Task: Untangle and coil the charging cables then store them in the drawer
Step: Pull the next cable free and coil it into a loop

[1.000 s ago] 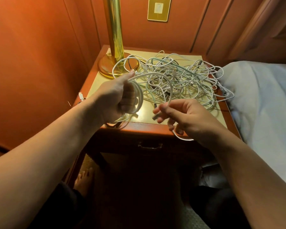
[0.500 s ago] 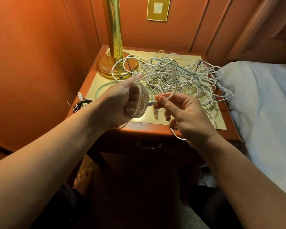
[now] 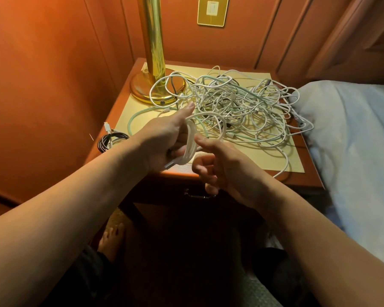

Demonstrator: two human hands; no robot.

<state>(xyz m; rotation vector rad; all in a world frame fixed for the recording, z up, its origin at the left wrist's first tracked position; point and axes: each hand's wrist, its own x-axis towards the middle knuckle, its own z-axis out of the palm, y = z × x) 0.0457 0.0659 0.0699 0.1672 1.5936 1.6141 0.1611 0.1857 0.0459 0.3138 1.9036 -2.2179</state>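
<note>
Our left hand [image 3: 164, 138] curled round a white cable coil [image 3: 190, 145] with thumb raised, our right hand [image 3: 220, 167] pinching its loose end, both above the nightstand [image 3: 306, 173] front edge, tangled cables [image 3: 242, 107] heaped behind, brass lamp [image 3: 153, 63] at back left, drawer handle [image 3: 197, 194] below.

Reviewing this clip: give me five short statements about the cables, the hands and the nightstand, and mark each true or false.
1. The left hand holds a white coil. True.
2. The drawer is pulled open. False: it is closed, handle showing below the hands.
3. A tangled pile of cables lies on the nightstand. True.
4. A black coiled cable sits at the nightstand's left edge. True.
5. The brass lamp has toppled over. False: it stands upright.
</note>
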